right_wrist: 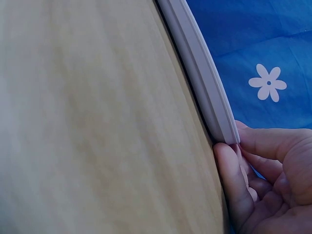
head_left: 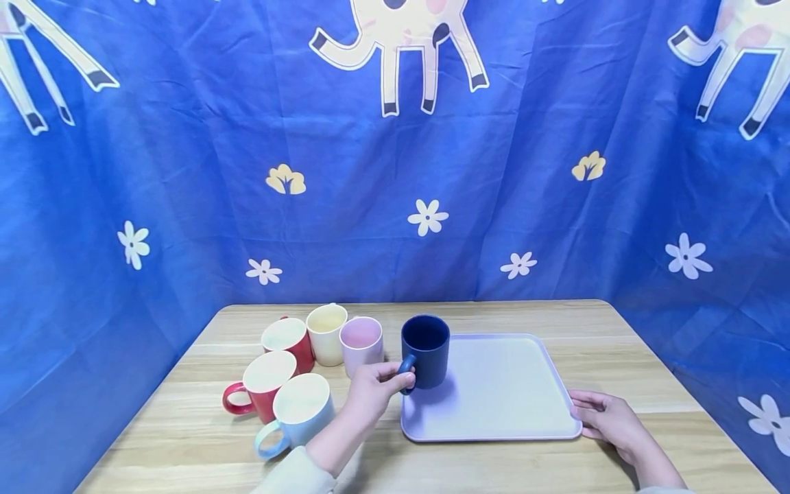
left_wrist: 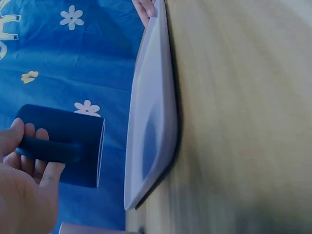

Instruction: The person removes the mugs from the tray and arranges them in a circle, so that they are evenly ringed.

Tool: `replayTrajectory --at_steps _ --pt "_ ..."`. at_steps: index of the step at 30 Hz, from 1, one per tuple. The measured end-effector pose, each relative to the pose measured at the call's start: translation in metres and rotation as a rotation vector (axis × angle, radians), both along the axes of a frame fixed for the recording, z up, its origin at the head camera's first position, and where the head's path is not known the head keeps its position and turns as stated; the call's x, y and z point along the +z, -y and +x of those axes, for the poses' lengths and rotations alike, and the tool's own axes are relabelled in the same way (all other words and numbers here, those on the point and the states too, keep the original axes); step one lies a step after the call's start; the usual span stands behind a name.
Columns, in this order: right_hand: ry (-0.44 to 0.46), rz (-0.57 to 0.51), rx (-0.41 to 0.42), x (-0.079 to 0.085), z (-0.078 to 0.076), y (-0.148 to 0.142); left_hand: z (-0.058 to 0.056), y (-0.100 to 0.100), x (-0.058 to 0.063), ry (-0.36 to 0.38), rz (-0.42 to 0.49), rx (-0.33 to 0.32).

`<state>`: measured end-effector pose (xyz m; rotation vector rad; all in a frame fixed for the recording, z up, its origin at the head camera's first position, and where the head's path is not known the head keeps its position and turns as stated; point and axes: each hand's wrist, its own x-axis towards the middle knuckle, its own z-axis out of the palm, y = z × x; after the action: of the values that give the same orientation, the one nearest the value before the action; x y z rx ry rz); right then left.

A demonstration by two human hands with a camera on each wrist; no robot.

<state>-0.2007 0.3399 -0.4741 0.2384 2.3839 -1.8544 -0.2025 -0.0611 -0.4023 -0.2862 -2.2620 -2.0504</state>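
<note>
My left hand grips the handle of a dark navy mug and holds it upright over the left part of a pale lilac tray. A gap shows between mug base and tray in the left wrist view, where the mug appears sideways and its shadow falls on the tray. My right hand is at the tray's front right corner. Close up in the right wrist view, thumb and fingers of that hand pinch the tray's rim.
Left of the tray stand a lilac mug, a cream mug, two red mugs with white insides, one nearer and one behind, and a light blue mug. A blue patterned curtain hangs around the wooden table.
</note>
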Motion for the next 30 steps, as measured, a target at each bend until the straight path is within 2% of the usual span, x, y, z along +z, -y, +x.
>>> replayTrajectory --at_steps 9,20,24,30 --pt "0.004 0.009 0.006 0.0 0.0 -0.001 0.02 0.016 -0.008 0.057 -0.029 0.099" --pt "0.002 0.0 0.007 0.0 0.001 -0.001 0.039 0.035 -0.024 0.138 -0.049 0.174" --pt "0.006 -0.003 -0.001 0.0 0.0 -0.001 0.044 0.037 -0.029 0.158 -0.008 0.182" --pt "0.006 -0.014 -0.003 -0.001 0.0 -0.001 0.049 0.036 -0.032 0.143 0.036 0.218"
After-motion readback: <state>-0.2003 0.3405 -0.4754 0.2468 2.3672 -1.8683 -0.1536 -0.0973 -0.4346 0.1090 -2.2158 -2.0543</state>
